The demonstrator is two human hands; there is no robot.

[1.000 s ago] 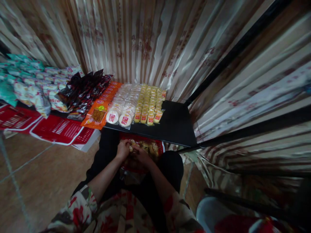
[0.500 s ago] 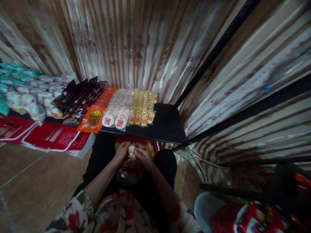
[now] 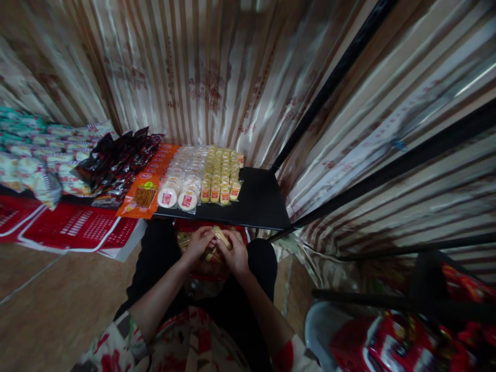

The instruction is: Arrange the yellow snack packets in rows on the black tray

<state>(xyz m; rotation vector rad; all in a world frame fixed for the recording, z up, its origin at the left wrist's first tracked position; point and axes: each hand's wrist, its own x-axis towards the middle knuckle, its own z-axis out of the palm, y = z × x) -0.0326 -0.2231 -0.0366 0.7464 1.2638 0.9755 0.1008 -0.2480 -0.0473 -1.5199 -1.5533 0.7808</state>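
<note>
My left hand (image 3: pixel 197 243) and my right hand (image 3: pixel 234 252) meet over my lap, fingers curled around small wrapped yellow snack packs (image 3: pixel 221 236). Under them lies an open red bag (image 3: pixel 205 266) holding more of the same packs. Just beyond, a low black shelf (image 3: pixel 259 206) carries neat rows of yellow snack packs (image 3: pixel 220 173), round white cakes in clear wrappers (image 3: pixel 182 181) and a row of orange packets (image 3: pixel 149 181).
Dark red-black packets (image 3: pixel 116 160) and pale bagged snacks (image 3: pixel 34 160) fill the shelf's left part. Red printed boxes (image 3: pixel 73 227) lie on the floor at left. Striped curtains hang behind and at right. A pale tub (image 3: pixel 321 325) and red bags (image 3: pixel 403 343) sit at lower right.
The view has swung a little to the right and down. My hands have closed together over the red bag, and the right hand now has a yellow pack lifted between its fingers.
</note>
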